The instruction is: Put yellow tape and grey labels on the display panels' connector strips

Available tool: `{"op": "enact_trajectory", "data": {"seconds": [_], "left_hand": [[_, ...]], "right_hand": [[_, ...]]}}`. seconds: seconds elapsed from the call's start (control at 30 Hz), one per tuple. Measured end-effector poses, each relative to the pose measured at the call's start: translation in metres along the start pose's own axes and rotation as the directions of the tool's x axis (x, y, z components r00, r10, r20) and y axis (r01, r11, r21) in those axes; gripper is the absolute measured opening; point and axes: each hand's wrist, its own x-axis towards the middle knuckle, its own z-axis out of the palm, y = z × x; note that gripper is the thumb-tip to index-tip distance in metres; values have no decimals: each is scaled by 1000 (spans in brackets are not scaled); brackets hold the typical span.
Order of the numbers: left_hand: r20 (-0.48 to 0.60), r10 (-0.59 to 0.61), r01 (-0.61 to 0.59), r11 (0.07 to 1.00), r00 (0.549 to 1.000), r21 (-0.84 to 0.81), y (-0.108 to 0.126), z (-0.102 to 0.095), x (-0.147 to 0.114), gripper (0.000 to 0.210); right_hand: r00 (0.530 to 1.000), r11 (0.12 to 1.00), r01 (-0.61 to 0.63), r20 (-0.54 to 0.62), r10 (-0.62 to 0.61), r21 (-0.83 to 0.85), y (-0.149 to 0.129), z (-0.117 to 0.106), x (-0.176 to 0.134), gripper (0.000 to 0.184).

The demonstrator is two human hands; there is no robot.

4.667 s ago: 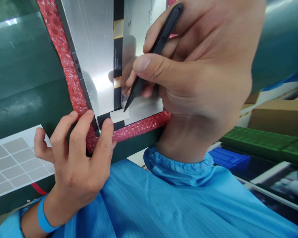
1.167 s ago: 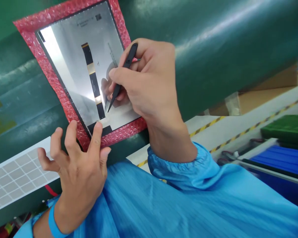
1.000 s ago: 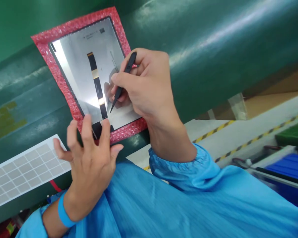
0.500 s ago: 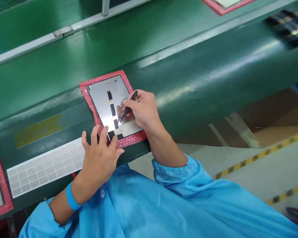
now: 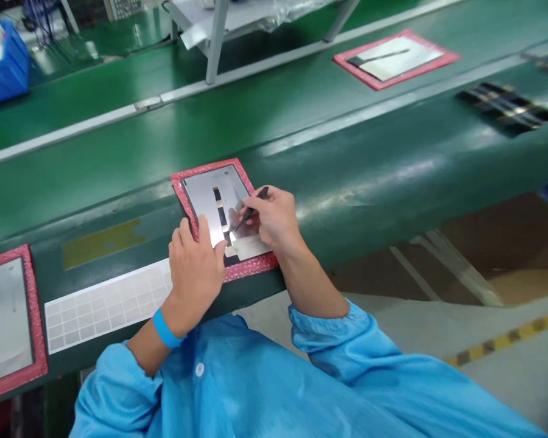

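A silvery display panel (image 5: 198,191) lies back side up on a pink bubble-wrap sheet (image 5: 251,267) at the bench edge. Down its middle runs a black-and-tan flat flex cable (image 5: 221,213). In my right hand (image 5: 276,219) black tweezers (image 5: 251,211) are pinched, their tips pointing down at the cable's lower end. My left hand (image 5: 195,261) rests over the panel's lower left corner, fingers stretched out and holding nothing; it hides that corner. Just left of it lies a white sheet of small grey rectangular labels (image 5: 105,304).
Another panel on pink wrap (image 5: 7,328) lies at far left. A third panel (image 5: 399,58) sits on the green belt (image 5: 132,146) at upper right. Dark striped strips (image 5: 506,106) lie at right. A blue bin (image 5: 4,67) and metal-legged stand (image 5: 217,42) are at the back.
The view has shifted, bringing the bin, stand and more of the other panels into sight. My left fingers have drawn closer together; the tweezers stay at the cable's lower end.
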Motion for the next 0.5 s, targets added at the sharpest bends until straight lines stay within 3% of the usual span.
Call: {"op": "enact_trajectory", "data": {"seconds": [0.1, 0.2, 0.27, 0.4, 0.5], "left_hand": [[35, -228, 225, 913, 973, -341, 5, 1, 17, 71], [69, -345, 335, 815, 936, -473, 4, 4, 35, 75], [101, -415, 396, 726, 904, -562, 1, 5, 44, 65], [213, -413, 424, 531, 885, -734, 2, 12, 56, 33], [286, -356, 417, 377, 890, -827, 7, 19, 55, 18]], "right_hand": [[999, 999, -17, -33, 18, 29, 4, 1, 2, 21], [997, 998, -41, -58, 44, 48, 6, 1, 0, 22], [995, 996, -63, -73, 67, 60, 7, -1, -3, 24], [993, 993, -105, -53, 109, 60, 12, -9, -2, 30], [997, 998, -68, -32, 68, 15, 15, -15, 7, 38]]}}
